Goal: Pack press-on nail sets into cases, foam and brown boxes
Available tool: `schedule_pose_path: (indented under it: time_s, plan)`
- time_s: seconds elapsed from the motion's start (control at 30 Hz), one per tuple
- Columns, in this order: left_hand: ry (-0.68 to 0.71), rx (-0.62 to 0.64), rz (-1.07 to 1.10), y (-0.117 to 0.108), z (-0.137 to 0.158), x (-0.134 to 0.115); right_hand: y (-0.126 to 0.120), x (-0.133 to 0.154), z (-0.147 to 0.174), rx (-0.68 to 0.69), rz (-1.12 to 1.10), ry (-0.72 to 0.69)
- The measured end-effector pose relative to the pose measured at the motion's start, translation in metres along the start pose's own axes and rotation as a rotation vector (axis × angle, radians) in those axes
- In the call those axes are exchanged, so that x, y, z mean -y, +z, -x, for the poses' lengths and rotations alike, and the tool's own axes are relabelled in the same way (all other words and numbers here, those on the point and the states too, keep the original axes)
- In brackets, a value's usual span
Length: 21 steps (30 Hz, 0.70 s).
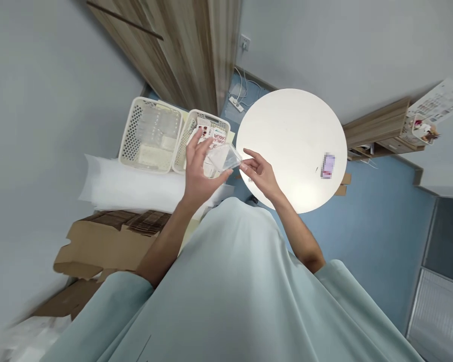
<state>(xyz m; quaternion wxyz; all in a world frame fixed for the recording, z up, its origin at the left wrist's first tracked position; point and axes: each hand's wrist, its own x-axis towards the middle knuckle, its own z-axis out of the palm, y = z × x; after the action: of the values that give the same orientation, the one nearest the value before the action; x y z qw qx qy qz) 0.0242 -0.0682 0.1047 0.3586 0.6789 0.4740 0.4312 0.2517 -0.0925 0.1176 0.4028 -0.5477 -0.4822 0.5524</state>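
A small clear rectangular plastic box (228, 158) is held up in front of me, tilted, between my two hands. The thumb and fingers of my right hand (259, 171) pinch its right corner. My left hand (200, 168) is at its other side with fingers spread and raised; the thumb lies close to the box's lower edge, and whether it touches cannot be made out. Behind the box, a white perforated basket (179, 151) holds printed cards or packets (219, 134), partly covered by my left hand.
Left of it, another white basket (126, 146) holds clear plastic containers. A round white table (286, 136) stands to the right with a blurred purple item (328, 166) on it. White sheeting (136, 186) and folded cardboard (105, 244) lie at the lower left. A power strip (236, 104) sits on the floor.
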Motion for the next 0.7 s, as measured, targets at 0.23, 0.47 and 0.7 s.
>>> schedule_pose_path:
  time_s: [0.23,0.47,0.7]
  plan:
    - [0.093,0.094,0.052,0.074,0.01,-0.04,-0.066,0.007,0.036,-0.07,-0.147,0.049]
    - [0.038,0.209,0.239,0.134,0.012,-0.062,-0.118,-0.003,0.074,-0.157,-0.327,0.151]
    - [0.004,0.292,0.325,0.175,0.013,-0.092,-0.156,-0.019,0.102,-0.126,-0.54,0.249]
